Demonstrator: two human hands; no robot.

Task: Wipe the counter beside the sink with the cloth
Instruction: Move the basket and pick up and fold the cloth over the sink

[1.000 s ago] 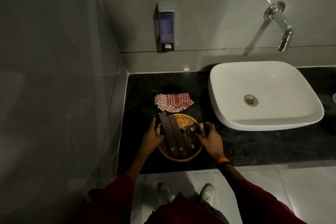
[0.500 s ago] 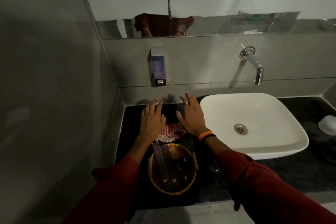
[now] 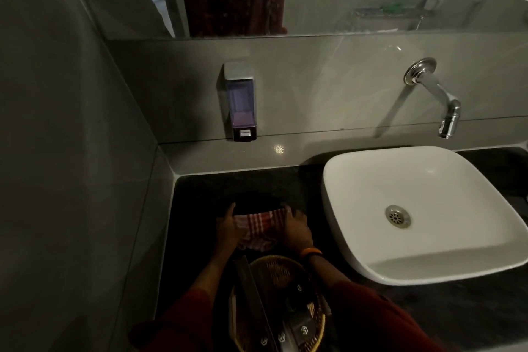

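A red-and-white checked cloth (image 3: 257, 227) lies on the black stone counter (image 3: 200, 194) to the left of the white sink (image 3: 357, 174). My left hand (image 3: 227, 228) grips the cloth's left end and my right hand (image 3: 295, 227) grips its right end, so the cloth is stretched between them. An orange band sits on my right wrist. The cloth's lower edge is bunched just behind a wicker basket.
A round wicker basket (image 3: 320, 323) with dark boxed toiletries stands at the counter's front edge, under my forearms. A soap dispenser (image 3: 240, 103) hangs on the back wall. A chrome tap (image 3: 434, 94) juts over the sink. The side wall closes the counter on the left.
My hands left the basket, reached over the cloth with fingers spread, and now close on its two ends. The camera view has tilted up and moved nearer.
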